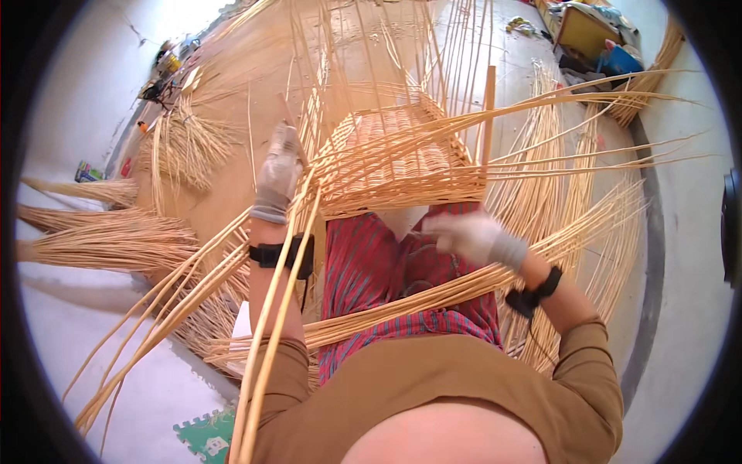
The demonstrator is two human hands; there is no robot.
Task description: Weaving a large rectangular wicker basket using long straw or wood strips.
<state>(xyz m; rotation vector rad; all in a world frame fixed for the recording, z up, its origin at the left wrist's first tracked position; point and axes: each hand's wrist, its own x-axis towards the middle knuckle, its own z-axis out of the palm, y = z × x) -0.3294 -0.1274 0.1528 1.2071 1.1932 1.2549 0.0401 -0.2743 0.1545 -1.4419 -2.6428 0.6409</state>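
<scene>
A half-woven wicker basket (410,189) of pale rods rests at my knees, its long upright stakes (456,46) rising from the far side. My left hand (278,170), in a whitish work glove, is at the basket's left side, fingers stretched upward beside the loose rods. My right hand (468,236), also gloved, hovers over my lap just in front of the basket's near edge, apart from it. Motion smears its fingers, so whether they hold anything is unclear. A bundle of long rods (402,305) lies across my lap below the right hand.
Bundles of wicker rods lie on the left (116,240) and right (533,162). A flat wooden stick (488,116) stands at the basket's right corner. Two long rods (274,317) pass over my left forearm. A green foam mat (209,435) lies at lower left; boxes and cloths (591,39) are at far right.
</scene>
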